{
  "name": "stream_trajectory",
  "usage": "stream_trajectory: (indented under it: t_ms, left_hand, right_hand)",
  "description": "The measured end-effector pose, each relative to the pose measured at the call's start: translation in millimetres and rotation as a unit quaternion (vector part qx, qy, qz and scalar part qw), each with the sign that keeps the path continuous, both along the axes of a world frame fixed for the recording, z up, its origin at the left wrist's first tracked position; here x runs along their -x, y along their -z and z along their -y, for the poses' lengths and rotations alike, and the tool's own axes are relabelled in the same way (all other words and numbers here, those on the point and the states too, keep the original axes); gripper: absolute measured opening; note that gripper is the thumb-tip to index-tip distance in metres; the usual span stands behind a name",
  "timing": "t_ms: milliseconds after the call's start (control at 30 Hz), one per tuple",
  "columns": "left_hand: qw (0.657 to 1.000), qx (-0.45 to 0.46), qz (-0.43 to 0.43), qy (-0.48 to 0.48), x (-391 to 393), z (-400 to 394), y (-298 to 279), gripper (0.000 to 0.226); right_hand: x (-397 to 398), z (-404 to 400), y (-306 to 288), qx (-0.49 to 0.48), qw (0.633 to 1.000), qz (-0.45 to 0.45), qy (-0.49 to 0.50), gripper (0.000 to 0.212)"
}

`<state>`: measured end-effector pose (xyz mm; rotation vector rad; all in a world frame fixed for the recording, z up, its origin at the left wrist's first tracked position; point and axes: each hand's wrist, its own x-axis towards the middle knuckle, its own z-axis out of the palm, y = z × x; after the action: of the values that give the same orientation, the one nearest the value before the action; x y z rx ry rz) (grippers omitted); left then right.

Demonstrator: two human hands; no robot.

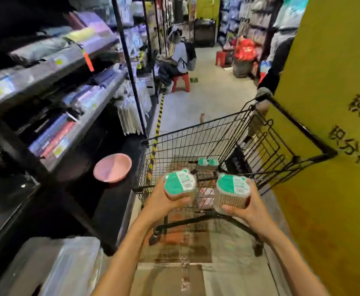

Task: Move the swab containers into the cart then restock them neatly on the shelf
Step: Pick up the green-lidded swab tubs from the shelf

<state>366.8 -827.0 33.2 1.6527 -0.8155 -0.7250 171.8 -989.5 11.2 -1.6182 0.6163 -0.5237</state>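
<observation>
Both hands are full over the near end of the cart point(196, 144), the left hand point(164, 201) and right hand point(246, 210) each cupping a swab container point(180, 184) from below, so either tub may slip and fall into the basket

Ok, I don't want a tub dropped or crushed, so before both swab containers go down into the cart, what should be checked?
1. Left hand grips the left swab container: ok.
2. Right hand grips the right swab container: ok.
3. Both lids in place: ok.
4. Both tubs over the cart: ok.
5. Free basket floor beside the containers already in the cart: ok, bare wire shows.
6. Pink bowl on the shelf clear of the hands' path: ok.
</observation>
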Motion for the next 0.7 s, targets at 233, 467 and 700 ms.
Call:
stream_trajectory:
  t_ms: [233, 467, 700]
  left_hand:
    - [0.999, -0.039, 0.018, 0.026, -44, 99, 14, 0.078]
    - [0.995, -0.068, 0.050, 0.044, -126, 214, 54, 0.073]
    - [0.992, -0.119, 0.029, 0.030, -196, 303, 99, 0.084]
  right_hand:
    - [-32, 89, 17, -0.006, 0.998, -0.014, 0.056, 0.078]
    - [-109, 198, 50, 0.031, 0.991, -0.075, 0.108, 0.098]
    - [-192, 291, 95, 0.015, 0.985, -0.125, 0.116, 0.092]
